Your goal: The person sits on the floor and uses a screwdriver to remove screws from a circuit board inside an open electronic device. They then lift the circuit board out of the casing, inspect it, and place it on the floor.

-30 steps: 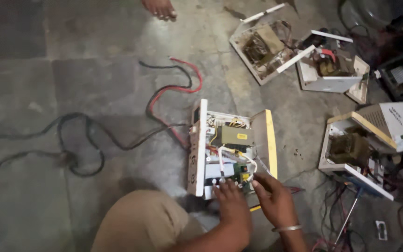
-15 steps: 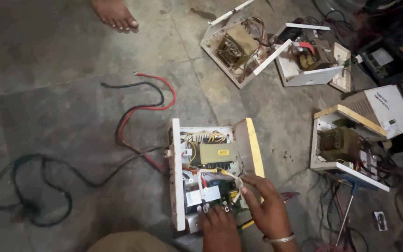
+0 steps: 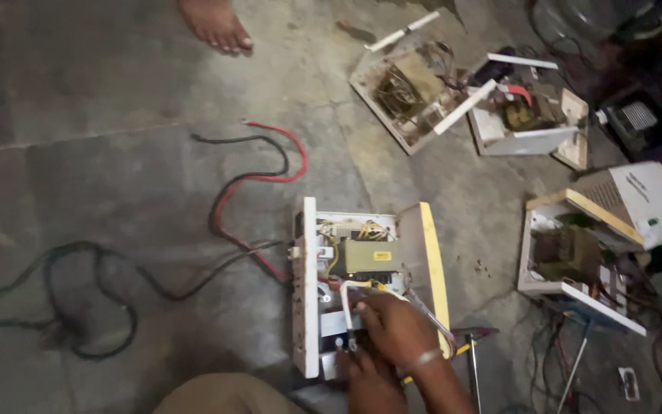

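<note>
An opened white metal power unit with a yellowed side panel [image 3: 369, 276] lies on the grey concrete floor [image 3: 116, 153], near the bottom centre. The right hand [image 3: 396, 330], with a silver bangle at the wrist, rests inside its near end, fingers curled over white wires [image 3: 346, 303]; whether they pinch one I cannot tell. The left hand [image 3: 365, 376] sits just nearer, fingertips touching the unit's near edge, its grip hidden. Red and black cables [image 3: 254, 184] trail off to the left. Three more gutted white casings [image 3: 499, 107] lie far right. A bare foot [image 3: 216, 27] stands at the far edge.
</note>
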